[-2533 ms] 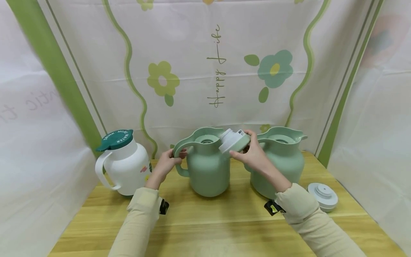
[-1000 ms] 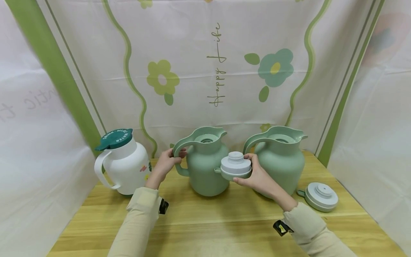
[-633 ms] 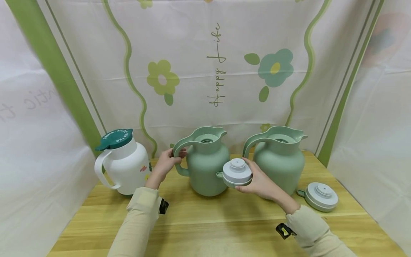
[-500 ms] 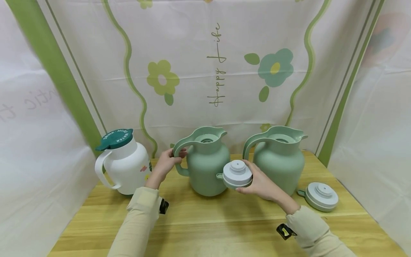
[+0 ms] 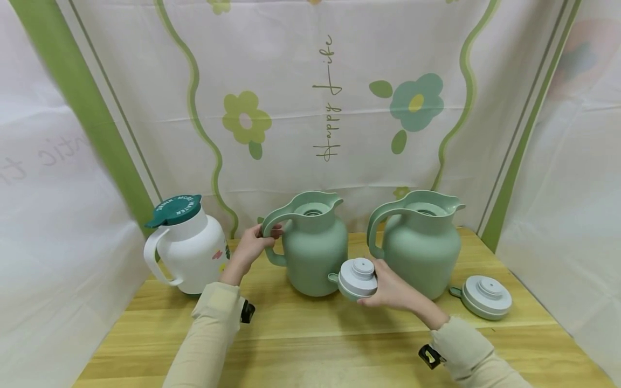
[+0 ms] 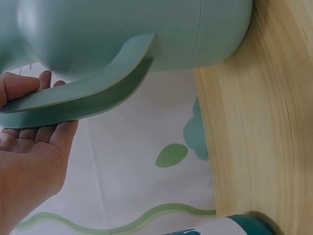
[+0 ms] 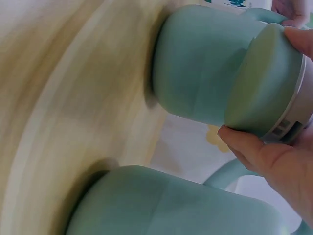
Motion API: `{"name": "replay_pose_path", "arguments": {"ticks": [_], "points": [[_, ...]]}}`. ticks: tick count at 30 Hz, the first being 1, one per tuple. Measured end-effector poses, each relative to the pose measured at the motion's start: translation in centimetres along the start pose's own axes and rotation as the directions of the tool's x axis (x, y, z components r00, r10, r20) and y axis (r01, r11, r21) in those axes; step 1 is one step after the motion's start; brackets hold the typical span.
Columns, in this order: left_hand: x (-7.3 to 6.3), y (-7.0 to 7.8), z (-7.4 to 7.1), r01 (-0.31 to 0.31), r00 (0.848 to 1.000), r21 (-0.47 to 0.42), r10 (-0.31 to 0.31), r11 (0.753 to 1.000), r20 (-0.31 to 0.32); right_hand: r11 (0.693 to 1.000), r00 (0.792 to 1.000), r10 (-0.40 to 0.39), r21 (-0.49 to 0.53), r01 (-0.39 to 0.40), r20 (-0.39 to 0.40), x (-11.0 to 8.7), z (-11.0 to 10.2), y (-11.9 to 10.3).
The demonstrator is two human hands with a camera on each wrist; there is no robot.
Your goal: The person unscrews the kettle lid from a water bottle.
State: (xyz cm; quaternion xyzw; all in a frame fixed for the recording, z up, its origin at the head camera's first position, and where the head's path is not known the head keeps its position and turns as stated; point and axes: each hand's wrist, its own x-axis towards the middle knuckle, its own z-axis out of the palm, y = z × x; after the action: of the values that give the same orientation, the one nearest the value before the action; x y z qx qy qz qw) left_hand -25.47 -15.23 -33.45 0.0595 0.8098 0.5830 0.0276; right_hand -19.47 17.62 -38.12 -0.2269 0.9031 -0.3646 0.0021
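Observation:
In the head view a green jug (image 5: 315,253) stands upright in the middle, its mouth uncovered. My left hand (image 5: 250,245) grips its handle; the left wrist view shows the fingers curled round the green handle (image 6: 88,100). In front of the jug my right hand (image 5: 390,288) holds a jug lid (image 5: 358,279) above the table, its white stopper side up and slightly tilted. Thumb and fingers clasp the lid's edge, and the right wrist view shows its green top (image 7: 264,81) facing the table.
To the right stands a second uncovered green jug (image 5: 422,253). A second lid (image 5: 486,297) lies stopper side up on the wooden table (image 5: 310,350) at the far right. A white jug (image 5: 189,256) with a dark green lid stands at the left. Patterned cloth hangs behind.
My right hand has brought the lid away from the middle jug's mouth, turned its stopper upward and lowered it toward the table. The left hand has stayed on the handle.

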Motion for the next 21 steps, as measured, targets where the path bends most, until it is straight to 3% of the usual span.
{"name": "replay_pose_path", "arguments": {"ticks": [11, 21], "points": [[-0.1, 0.1, 0.0, 0.006, 1.000, 0.003, -0.006, 1.000, -0.007, 0.999, 1.000, -0.007, -0.034, 0.006, -0.026, -0.2, 1.4, 0.5], [0.0, 0.0, 0.0, 0.016, 1.000, 0.002, -0.016, 1.000, -0.010, 0.996, 0.998, 0.059, -0.068, -0.058, 0.010, -0.3, 2.3, 1.6]]}}
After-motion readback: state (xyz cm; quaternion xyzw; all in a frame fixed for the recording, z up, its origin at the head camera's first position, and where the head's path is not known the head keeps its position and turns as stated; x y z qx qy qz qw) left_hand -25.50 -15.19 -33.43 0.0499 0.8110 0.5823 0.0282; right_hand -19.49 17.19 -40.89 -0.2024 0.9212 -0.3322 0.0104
